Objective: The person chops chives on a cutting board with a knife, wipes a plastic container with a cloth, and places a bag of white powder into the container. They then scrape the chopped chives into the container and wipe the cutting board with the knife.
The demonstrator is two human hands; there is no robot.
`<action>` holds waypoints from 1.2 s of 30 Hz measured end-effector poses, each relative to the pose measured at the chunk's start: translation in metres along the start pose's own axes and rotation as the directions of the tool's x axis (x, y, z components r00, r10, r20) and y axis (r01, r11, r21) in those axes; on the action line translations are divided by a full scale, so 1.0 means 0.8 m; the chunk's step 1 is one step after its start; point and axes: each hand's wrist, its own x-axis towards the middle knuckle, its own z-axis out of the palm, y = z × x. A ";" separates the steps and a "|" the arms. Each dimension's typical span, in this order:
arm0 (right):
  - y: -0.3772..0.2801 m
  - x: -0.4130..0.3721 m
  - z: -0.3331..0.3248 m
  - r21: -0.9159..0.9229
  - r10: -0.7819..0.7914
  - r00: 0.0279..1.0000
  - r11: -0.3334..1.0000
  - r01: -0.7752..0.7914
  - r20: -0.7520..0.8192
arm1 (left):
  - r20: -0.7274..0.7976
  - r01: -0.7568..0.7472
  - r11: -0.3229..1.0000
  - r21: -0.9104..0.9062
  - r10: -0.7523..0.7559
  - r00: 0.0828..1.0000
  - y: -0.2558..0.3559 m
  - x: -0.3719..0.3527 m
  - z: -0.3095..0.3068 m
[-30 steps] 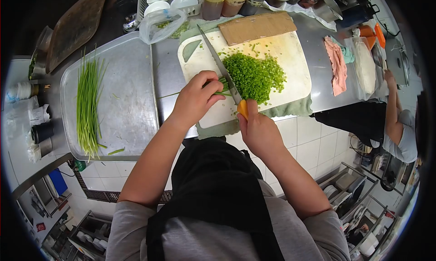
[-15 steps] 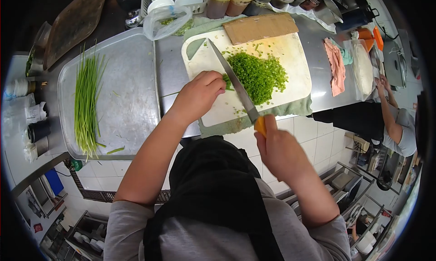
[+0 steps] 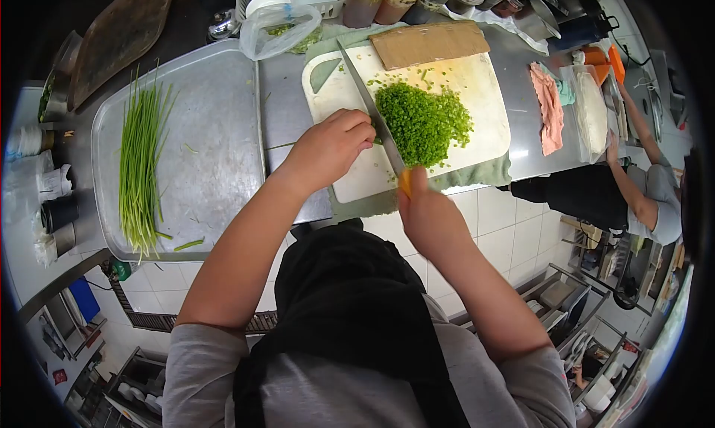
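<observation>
My right hand (image 3: 432,212) is closed round the yellow handle of a long kitchen knife (image 3: 370,100). Its blade slants up to the left over the white cutting board (image 3: 485,134). Fingers curled, my left hand (image 3: 333,146) presses on green chives beside the blade; most of the held stalks are hidden under it, and a thin stalk (image 3: 281,145) pokes out to its left. Right of the blade lies a heap of chopped chives (image 3: 424,122). A bundle of whole chives (image 3: 141,167) rests on the metal tray (image 3: 212,145) at left.
A piece of cardboard (image 3: 432,44) lies across the board's far edge, with a plastic bag (image 3: 277,35) to its left. Squeeze bottles (image 3: 402,0) stand behind. At right are a pink cloth (image 3: 549,111) and another person (image 3: 633,182) at the counter. A green towel (image 3: 477,173) lies under the board.
My right hand and the knife handle have moved left and slightly up, so the blade stands steeper. My left hand stays almost in place. The other person's arms have spread apart.
</observation>
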 end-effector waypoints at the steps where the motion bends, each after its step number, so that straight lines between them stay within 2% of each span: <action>1: 0.002 0.018 0.005 -0.009 -0.043 0.996 0.999 0.042 -0.073 | -0.006 0.006 1.000 -0.011 -0.006 1.000 0.001 0.000 -0.001; 3: 0.003 0.015 -0.011 0.017 -0.072 0.990 0.997 0.075 -0.118 | 0.004 0.000 1.000 -0.009 0.000 1.000 0.002 0.002 -0.003; 5: 0.000 -0.027 -0.049 0.059 0.009 1.000 0.998 -0.011 0.025 | 0.017 -0.003 1.000 -0.016 0.003 1.000 -0.001 0.001 -0.002; 7: 0.002 -0.042 -0.040 0.019 0.001 0.999 1.000 -0.002 0.048 | -0.003 -0.034 0.999 -0.019 0.034 0.999 -0.005 0.001 0.000; 10: -0.008 -0.010 0.003 -0.019 0.027 0.998 0.999 -0.028 -0.051 | 0.005 -0.049 0.999 -0.009 0.049 0.999 -0.004 0.001 -0.002; 11: -0.006 0.004 0.001 -0.017 0.026 0.998 0.999 -0.027 -0.052 | 0.006 -0.050 0.999 -0.008 0.050 0.999 -0.003 0.001 -0.003; 13: -0.009 0.020 -0.005 0.034 -0.064 0.989 0.997 0.069 -0.137 | 0.022 -0.045 0.999 -0.015 0.046 0.999 -0.004 0.000 -0.006; 15: -0.009 -0.014 -0.026 0.064 -0.081 0.989 0.994 0.089 -0.124 | 0.025 -0.049 0.999 -0.022 0.049 0.998 -0.005 0.001 -0.005; 17: -0.013 -0.039 -0.029 -0.008 0.062 0.997 0.998 -0.062 0.055 | 0.020 -0.046 0.999 -0.026 0.047 0.999 -0.005 0.001 -0.005; 19: -0.024 -0.023 -0.006 0.026 0.091 0.995 0.995 -0.091 0.034 | 0.020 -0.041 0.999 -0.020 0.042 0.999 -0.003 0.002 -0.007; 22: -0.020 0.023 0.004 -0.001 -0.049 0.986 0.999 0.049 -0.161 | 0.024 -0.028 0.999 -0.036 0.029 0.999 -0.004 0.002 -0.006; 23: -0.017 0.012 -0.004 0.005 -0.036 0.986 0.999 0.037 -0.166 | 0.032 -0.038 0.998 -0.042 0.039 0.999 -0.004 0.001 -0.007; 25: -0.020 -0.019 -0.036 0.053 0.005 1.000 0.999 -0.004 -0.031 | 0.029 -0.035 0.997 -0.070 0.037 0.999 -0.007 0.004 -0.006; 28: -0.024 -0.019 -0.012 0.032 0.063 0.998 0.997 -0.064 0.013 | 0.028 -0.048 0.997 -0.059 0.050 0.998 -0.009 0.004 -0.005; 29: -0.026 -0.008 -0.003 0.035 0.067 0.998 0.997 -0.068 0.014 | 0.031 -0.050 0.997 -0.061 0.052 0.998 -0.008 0.003 -0.005; 31: -0.027 0.028 0.006 0.066 -0.009 0.991 0.998 0.018 -0.132 | 0.033 -0.054 0.997 -0.051 0.056 0.998 -0.007 0.003 -0.007; 33: -0.024 0.024 -0.002 0.060 -0.035 0.987 0.997 0.046 -0.158 | 0.027 -0.061 0.996 -0.059 0.063 0.998 -0.007 0.004 -0.009; 35: -0.022 -0.011 -0.021 0.083 0.014 0.999 0.997 -0.011 -0.039 | 0.014 -0.064 0.995 -0.074 0.065 0.998 -0.008 0.005 -0.008; 36: -0.023 -0.021 -0.019 0.097 0.010 1.000 0.995 -0.007 -0.028 | 0.018 -0.065 0.995 -0.071 0.066 0.998 -0.008 0.005 -0.008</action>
